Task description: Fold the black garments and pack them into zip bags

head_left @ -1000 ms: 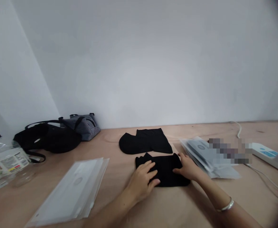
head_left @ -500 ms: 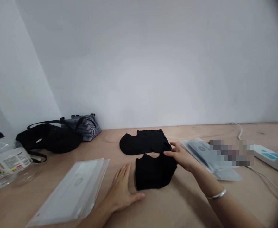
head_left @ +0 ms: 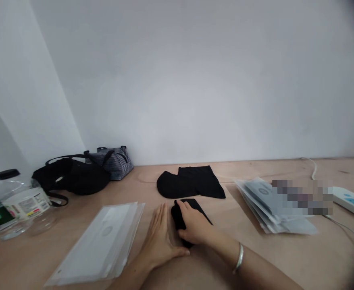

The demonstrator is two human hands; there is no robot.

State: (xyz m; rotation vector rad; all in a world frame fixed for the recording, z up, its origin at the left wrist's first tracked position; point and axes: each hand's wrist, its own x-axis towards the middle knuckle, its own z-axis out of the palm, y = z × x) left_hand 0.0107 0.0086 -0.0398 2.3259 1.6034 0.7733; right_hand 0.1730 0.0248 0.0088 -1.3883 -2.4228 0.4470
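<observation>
My left hand lies on the table with its fingers stretched out and its thumb spread. It is just left of a folded piece of black cloth. My right hand, with a silver bangle on its wrist, is closed on this cloth, thumb at the near side and fingers at the far side. The hand hides much of the cloth. Just beyond it a second black cloth is spread flat, with a rounded left end, a notch in its far edge and a straight right edge.
Clear zip bags lie in a stack on the left and another stack on the right. A plastic bottle, a black bag and a striped bag stand at left. A power strip with cables is far right.
My right hand has moved left, carrying the right part of the near cloth over, so that it is now folded smaller. My left hand stays flat beside it. The view has shifted slightly.
</observation>
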